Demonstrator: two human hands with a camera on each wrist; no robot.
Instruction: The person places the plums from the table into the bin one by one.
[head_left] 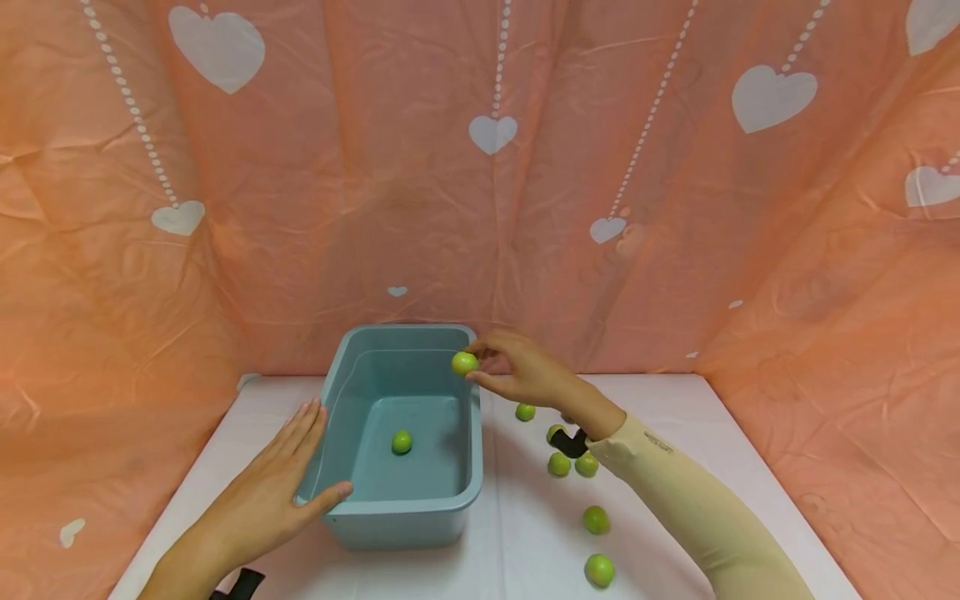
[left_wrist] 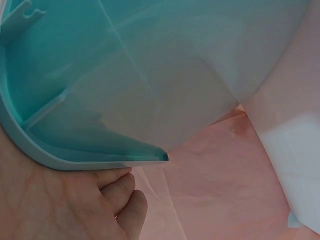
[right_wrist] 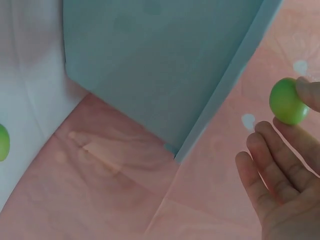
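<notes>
My right hand (head_left: 525,367) pinches a small round green fruit (head_left: 464,363) between thumb and forefinger, over the right rim of a blue-grey plastic tub (head_left: 405,506). In the right wrist view the same fruit (right_wrist: 289,101) is at the fingertips, and the other fingers are spread away from it. My left hand (head_left: 273,479) rests at the tub's near-left corner, fingers extended along the outer side and thumb over the front rim. The left wrist view shows that hand (left_wrist: 65,205) against the tub's rim (left_wrist: 100,164). Another green fruit (head_left: 402,442) lies on the tub's floor.
Several more green fruits (head_left: 587,464) lie on the white table (head_left: 517,525) right of the tub, some partly hidden by the right forearm. A pink-orange sheet (head_left: 420,208) with white hearts hangs behind and on both sides.
</notes>
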